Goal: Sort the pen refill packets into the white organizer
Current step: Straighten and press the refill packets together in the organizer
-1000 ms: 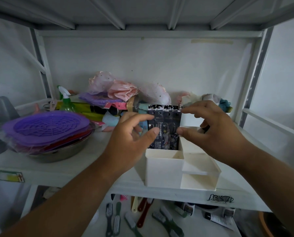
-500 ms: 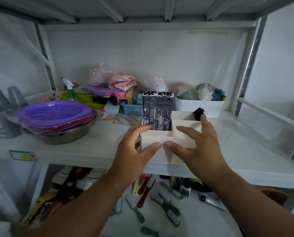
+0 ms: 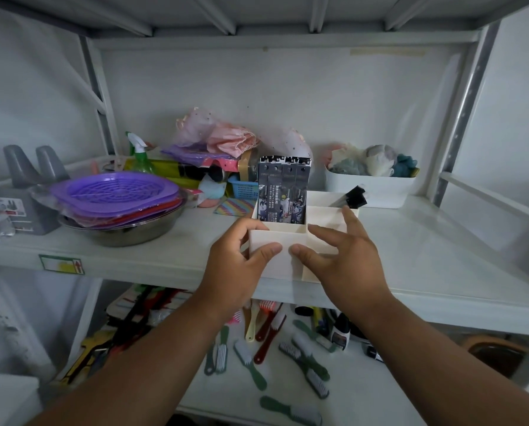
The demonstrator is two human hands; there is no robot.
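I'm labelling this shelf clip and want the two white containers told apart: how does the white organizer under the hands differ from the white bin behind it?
The white organizer is split into compartments; the white bin shows one open tub. The organizer holds upright pen refill packets and a black item; the bin holds soft pale and blue bundles. The left hand grips the organizer and the right hand touches it; the bin is untouched. Both stand on the same shelf.
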